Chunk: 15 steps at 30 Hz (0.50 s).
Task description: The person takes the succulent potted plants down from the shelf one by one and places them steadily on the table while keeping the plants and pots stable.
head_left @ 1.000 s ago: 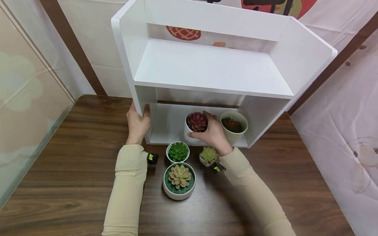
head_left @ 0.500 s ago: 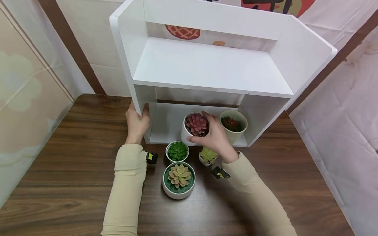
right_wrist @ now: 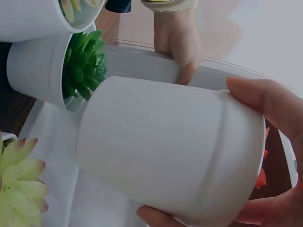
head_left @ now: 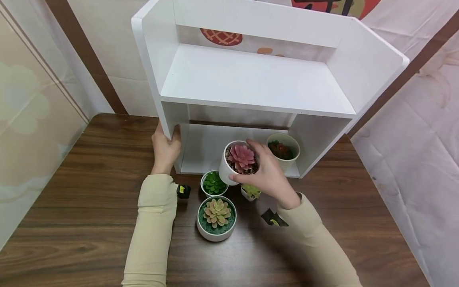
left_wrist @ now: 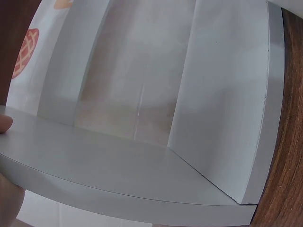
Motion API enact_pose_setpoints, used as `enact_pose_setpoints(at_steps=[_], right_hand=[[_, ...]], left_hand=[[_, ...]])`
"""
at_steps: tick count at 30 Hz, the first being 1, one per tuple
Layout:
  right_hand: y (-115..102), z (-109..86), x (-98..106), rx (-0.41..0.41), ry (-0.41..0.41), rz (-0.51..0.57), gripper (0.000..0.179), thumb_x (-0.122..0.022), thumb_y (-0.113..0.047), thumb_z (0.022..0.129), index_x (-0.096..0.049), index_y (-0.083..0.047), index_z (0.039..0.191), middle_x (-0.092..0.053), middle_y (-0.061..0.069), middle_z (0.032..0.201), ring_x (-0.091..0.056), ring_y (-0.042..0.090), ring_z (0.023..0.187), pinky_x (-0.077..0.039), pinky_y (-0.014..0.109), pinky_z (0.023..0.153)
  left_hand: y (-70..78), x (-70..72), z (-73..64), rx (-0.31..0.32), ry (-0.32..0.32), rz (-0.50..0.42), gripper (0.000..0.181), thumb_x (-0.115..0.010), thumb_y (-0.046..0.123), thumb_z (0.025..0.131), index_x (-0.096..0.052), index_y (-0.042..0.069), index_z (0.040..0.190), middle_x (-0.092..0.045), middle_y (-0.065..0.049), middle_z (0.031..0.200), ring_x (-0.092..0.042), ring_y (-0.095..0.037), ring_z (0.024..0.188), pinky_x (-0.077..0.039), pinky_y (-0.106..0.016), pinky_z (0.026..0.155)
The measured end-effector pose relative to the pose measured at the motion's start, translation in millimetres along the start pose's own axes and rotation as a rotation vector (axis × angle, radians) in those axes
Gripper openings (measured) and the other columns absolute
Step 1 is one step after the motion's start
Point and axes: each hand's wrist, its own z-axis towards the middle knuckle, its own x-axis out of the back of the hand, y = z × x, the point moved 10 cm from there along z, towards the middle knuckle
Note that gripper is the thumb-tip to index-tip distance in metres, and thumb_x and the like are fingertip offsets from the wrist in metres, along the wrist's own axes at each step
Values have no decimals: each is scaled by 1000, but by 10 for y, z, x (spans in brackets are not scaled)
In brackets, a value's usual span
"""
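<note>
In the head view my right hand (head_left: 269, 173) grips a white pot with a pink-red succulent (head_left: 242, 158) by its rim. The pot is tilted and held up at the front edge of the lower shelf; the right wrist view shows the white pot's side (right_wrist: 165, 146) between thumb and fingers. My left hand (head_left: 166, 149) holds the left side panel of the white shelf unit (head_left: 258, 79), thumb on the inner face. In the left wrist view that panel (left_wrist: 109, 161) fills the lower part, with a fingertip (left_wrist: 4, 124) at the left edge.
A cream pot with a reddish plant (head_left: 283, 149) stands at the lower shelf's right end. On the wooden table (head_left: 89, 219), before the shelf, are a green succulent (head_left: 214, 183), a wide bowl with a peach succulent (head_left: 216, 219), and a small yellow-green succulent (head_left: 251, 192), partly hidden.
My right hand has lifted the pink-red succulent's pot off the lower shelf and drawn it forward, tilting it. My left hand has stayed on the side panel.
</note>
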Motion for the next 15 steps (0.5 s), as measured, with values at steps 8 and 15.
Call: enact_pose_setpoints(at_steps=[8,15], right_hand=[[5,-122,52,0,-5,1,95,-87,-41,64,-43,-11,142,-53,9,133,-50,27,122,-41,50,102],[30,-241,96,5,-12,-17,92,-86,-42,64,-45,-12,141,-49,11,140,-45,29,129,-38,52,106]], left_hand=[[-4,8,-7,11,-3,-15,36,-51,4,95,-51,-5,130,-57,-26,129,-54,-38,121,-44,-54,100],[-16,15,-12,21,2,-12,36,-52,3,94,-51,-5,129,-57,-26,128,-54,-38,121,-44,-53,101]])
